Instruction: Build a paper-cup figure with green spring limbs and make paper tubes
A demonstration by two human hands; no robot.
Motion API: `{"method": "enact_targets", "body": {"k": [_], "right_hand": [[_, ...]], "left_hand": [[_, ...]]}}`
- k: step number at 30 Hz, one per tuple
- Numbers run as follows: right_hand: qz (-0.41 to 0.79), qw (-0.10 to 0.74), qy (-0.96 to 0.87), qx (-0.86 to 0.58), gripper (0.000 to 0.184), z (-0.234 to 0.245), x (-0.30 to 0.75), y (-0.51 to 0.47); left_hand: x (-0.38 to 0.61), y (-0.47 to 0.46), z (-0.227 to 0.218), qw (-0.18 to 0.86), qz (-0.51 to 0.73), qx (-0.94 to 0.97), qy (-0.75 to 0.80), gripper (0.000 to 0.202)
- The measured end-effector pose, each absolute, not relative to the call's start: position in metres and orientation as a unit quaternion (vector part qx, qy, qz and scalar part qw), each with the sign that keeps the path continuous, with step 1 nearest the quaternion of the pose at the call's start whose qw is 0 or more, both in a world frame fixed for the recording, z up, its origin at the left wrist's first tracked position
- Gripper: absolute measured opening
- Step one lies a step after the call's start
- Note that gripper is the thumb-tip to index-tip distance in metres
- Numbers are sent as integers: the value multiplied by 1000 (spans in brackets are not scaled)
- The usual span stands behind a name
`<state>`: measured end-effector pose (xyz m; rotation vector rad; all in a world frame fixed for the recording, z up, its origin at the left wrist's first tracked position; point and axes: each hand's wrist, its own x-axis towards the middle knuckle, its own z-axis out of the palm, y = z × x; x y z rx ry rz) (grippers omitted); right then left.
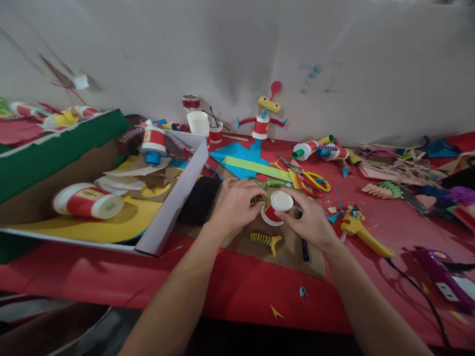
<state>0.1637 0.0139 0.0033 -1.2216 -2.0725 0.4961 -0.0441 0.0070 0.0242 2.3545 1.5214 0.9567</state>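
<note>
A small red and white paper cup (276,206) lies tilted on a brown cardboard sheet (241,244), its white bottom facing up. My right hand (309,222) grips the cup from the right with thumb and fingers. My left hand (237,202) is closed on a folded green and yellow paper spring (259,200) and holds it against the cup's left side. A second yellow and green paper spring (265,240) lies on the cardboard just below the cup. A black pen (305,247) lies under my right hand.
An open cardboard box (170,210) at left holds a cup figure (88,200) and paper scraps. A black phone (199,200), scissors (309,180), a yellow glue gun (361,232), a finished cup figure (261,123) by the wall and paper scraps cover the red table.
</note>
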Motion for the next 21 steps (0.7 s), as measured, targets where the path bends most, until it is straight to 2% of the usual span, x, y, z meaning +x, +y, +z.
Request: {"method": "enact_targets", "body": {"k": [11, 21], "right_hand": [[228, 316, -775, -497, 56, 2, 163, 12], [186, 294, -781, -519, 55, 8, 160, 10]], "left_hand": [[-37, 10, 22, 97, 312, 790, 519, 12], [-36, 11, 23, 98, 314, 794, 511, 13]]}}
